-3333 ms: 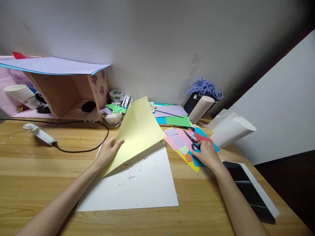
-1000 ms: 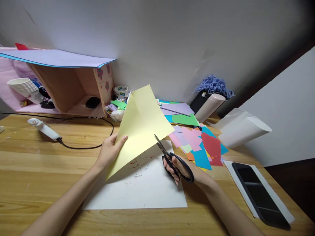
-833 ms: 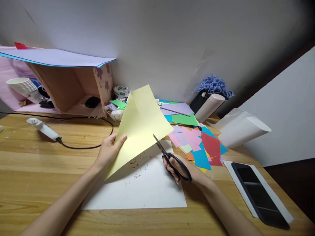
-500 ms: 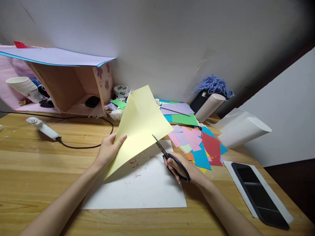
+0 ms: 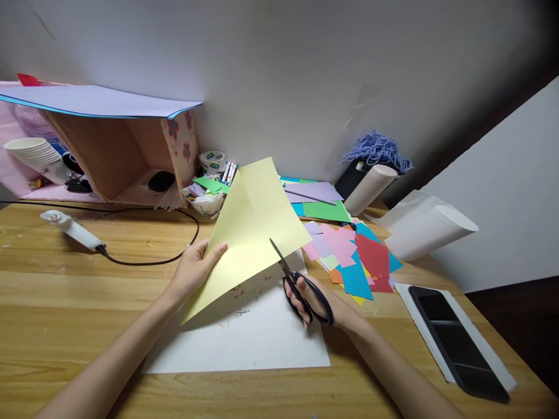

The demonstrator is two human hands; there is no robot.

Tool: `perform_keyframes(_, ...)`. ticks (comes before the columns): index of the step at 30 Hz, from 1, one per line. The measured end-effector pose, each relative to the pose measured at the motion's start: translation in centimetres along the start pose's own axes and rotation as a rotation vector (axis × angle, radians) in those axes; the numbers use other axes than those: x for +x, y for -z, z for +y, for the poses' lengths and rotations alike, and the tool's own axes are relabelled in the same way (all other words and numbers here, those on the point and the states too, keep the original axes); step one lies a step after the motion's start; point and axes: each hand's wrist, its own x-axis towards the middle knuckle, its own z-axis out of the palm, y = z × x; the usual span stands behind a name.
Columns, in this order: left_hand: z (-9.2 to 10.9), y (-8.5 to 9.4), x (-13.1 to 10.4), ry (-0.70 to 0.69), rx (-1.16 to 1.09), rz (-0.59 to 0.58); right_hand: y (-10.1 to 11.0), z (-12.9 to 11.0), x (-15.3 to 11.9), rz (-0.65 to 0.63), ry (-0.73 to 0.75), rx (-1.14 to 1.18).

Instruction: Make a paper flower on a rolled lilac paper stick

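Observation:
A pale yellow sheet of paper (image 5: 257, 215) is held up and tilted above a white sheet (image 5: 262, 343) with small coloured marks. My left hand (image 5: 194, 270) pinches the yellow sheet's left edge, thumb on top. In my right hand (image 5: 312, 299) are black-handled scissors (image 5: 323, 302), with fingers through the loops. One dark blade lies over the yellow sheet near its lower right edge; the other blade is hidden behind the paper.
Coloured paper scraps (image 5: 358, 256) lie right of the sheets. Further right is a black phone (image 5: 456, 343) on white paper. Behind stand a cardboard box (image 5: 117, 157), a basket of supplies (image 5: 207, 203) and a paper roll (image 5: 432, 233). A white corded device (image 5: 72, 230) lies left.
The yellow sheet has shifted slightly right and tilted a little. The scissors have moved slightly left, and their handles look wider apart.

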Motion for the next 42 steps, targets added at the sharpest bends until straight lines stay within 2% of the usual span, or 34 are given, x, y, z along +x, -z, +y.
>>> perform_keyframes(7,-0.1,0.0,0.1,0.02,0.0,0.003,-0.2,-0.4,-0.1,0.091,-0.059,-0.059)
perform_keyframes(13,0.2,0.0,0.0,0.041,0.011,0.004,-0.2,-0.4,-0.2,0.127,-0.042,-0.089)
perform_keyframes(22,0.8,-0.4,-0.5,0.071,-0.024,-0.089,-0.3,0.2,-0.1,-0.013,0.005,0.048)
perform_keyframes(30,1.1,-0.6,-0.7,0.099,-0.023,-0.104,-1.1,-0.3,-0.2,0.103,0.02,-0.041)
perform_keyframes(42,1.0,-0.5,-0.5,0.128,-0.069,-0.139,-1.1,-0.2,0.1,0.177,-0.047,-0.07)
